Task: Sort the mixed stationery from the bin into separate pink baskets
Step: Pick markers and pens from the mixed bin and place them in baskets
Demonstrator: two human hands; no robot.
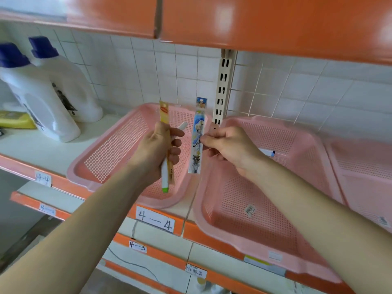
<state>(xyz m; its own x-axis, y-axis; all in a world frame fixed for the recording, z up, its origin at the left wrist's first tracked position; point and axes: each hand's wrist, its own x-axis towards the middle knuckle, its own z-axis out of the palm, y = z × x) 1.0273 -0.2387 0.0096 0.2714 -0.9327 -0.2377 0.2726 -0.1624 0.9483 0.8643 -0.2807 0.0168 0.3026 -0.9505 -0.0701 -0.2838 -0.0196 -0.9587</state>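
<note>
My left hand (162, 149) grips two things together above the left pink basket (118, 151): a white marker with a green end (165, 177) and a flat yellow packet (163, 111) that sticks up past my fingers. My right hand (229, 148) pinches a blue cartoon-printed pen packet (197, 145) and holds it upright between the left basket and the middle pink basket (265, 209). A white marker with a blue cap (267, 152) lies in the middle basket, partly behind my right wrist. A third pink basket (364, 179) sits at the right edge.
Two white detergent bottles with blue caps (45, 92) and a yellow pack (16, 119) stand on the shelf to the left. An orange shelf (254, 24) hangs close overhead. A slotted upright (221, 88) runs up the tiled wall. Labelled orange shelf edges (156, 220) lie below.
</note>
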